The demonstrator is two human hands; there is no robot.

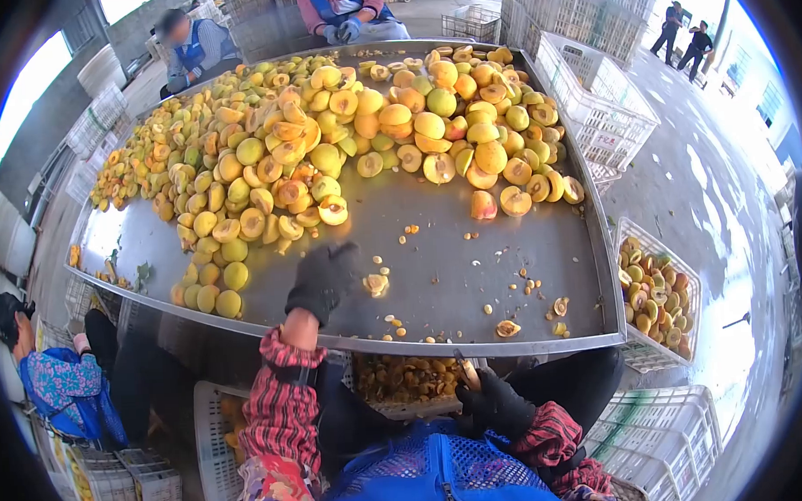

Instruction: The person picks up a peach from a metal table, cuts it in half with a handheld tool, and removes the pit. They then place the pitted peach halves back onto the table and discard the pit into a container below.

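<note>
A metal table (403,291) carries a large heap of yellow-orange fruit (245,159), many of them cut in halves. My left hand (323,276), in a dark glove, is over the table's front part, just below the heap; its fingers are blurred and I cannot make out anything in them. Beyond the table's front edge, my right hand (497,405), in a black glove, is closed around a small knife (467,370) that points up toward the rim. Pits and fruit scraps (376,283) lie to the right of my left hand.
A crate of cut fruit (658,297) stands right of the table, and another crate (406,376) sits under its front edge. Stacked white crates (664,436) are at the lower right. Co-workers sit behind the table (200,49) and at the left (62,382).
</note>
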